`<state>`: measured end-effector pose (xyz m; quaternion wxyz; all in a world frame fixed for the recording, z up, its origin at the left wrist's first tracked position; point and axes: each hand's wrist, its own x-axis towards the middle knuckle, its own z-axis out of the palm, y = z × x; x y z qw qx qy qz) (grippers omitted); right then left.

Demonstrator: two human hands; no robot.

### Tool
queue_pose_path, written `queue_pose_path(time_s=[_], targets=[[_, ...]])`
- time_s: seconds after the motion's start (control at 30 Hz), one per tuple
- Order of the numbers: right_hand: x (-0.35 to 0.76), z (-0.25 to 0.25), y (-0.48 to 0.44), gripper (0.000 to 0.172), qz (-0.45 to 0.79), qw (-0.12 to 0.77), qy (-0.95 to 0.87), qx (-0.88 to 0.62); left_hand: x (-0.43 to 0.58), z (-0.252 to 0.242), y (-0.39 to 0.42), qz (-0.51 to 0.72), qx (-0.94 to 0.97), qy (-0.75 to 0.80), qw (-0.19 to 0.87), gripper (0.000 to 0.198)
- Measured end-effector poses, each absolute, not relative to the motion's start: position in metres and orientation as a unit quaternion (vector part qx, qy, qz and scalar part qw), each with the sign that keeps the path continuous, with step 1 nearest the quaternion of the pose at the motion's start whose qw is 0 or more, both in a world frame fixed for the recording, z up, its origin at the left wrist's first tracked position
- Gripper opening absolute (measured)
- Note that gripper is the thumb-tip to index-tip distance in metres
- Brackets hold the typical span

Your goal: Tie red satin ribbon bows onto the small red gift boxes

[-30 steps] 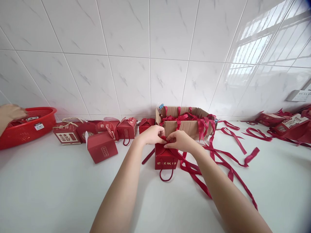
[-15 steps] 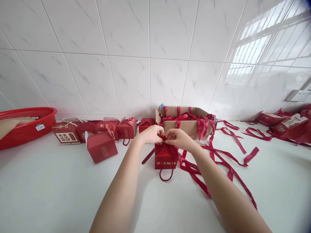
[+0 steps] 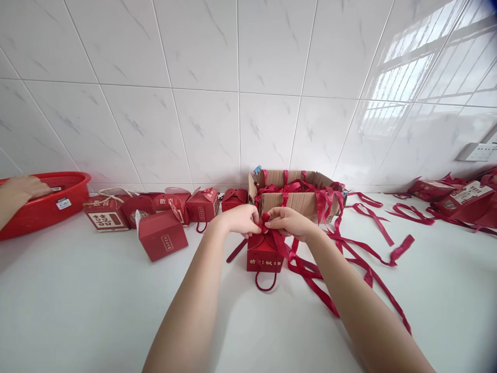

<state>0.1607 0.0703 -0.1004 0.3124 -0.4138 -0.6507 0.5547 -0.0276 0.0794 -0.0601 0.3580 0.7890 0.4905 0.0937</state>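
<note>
A small red gift box (image 3: pixel 264 259) with gold characters stands upright in front of me, its twisted cord handle (image 3: pixel 265 288) hanging down onto the table. Over its top, my left hand (image 3: pixel 244 219) pinches a red ribbon (image 3: pixel 265 219) from the left side. My right hand (image 3: pixel 290 223) grips the same ribbon from the right, thumb and fingers together. Between the two hands the ribbon forms a small loop, and one end drapes over the box's right side. Fingertips partly hide the ribbon's crossing point.
Behind the gift box sits a cardboard box (image 3: pixel 303 202) full of ribbons. Loose ribbons (image 3: pixel 357 248) trail rightward. Several red boxes (image 3: pixel 163 235) line the wall at left. Another person's hand (image 3: pixel 27 187) rests at a red plastic basket (image 3: pixel 46 212). More red boxes (image 3: pixel 462 202) lie far right.
A ribbon loop now stands up between my hands, and a ribbon end falls across the box's right side. The other person's hand has risen at the basket.
</note>
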Motion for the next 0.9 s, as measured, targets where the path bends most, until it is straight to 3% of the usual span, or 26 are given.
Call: queue_pose_path(time_s=[0.23,0.47,0.6,0.7,0.9], targets=[[0.159,-0.087,0.059,0.016,0.499,0.303,-0.659,-0.475,-0.017,-0.054,0.068,0.048,0.808,0.502,0.305,0.02],[0.167,-0.083,0.059,0.013,0.288,0.302,-0.715,-0.562,-0.017,-0.06,0.072,0.051,0.81,0.497,0.305,0.012],[0.167,-0.103,0.074,0.041,0.29,0.316,-0.738,-0.522,-0.02,-0.062,0.075,0.047,0.818,0.488,0.301,0.007],[0.168,-0.109,0.078,0.049,0.321,0.287,-0.766,-0.477,-0.022,-0.063,0.076,0.039,0.823,0.481,0.298,0.006],[0.185,-0.091,0.065,0.041,0.306,0.148,-0.793,-0.506,-0.023,-0.057,0.073,0.024,0.83,0.478,0.286,0.01]])
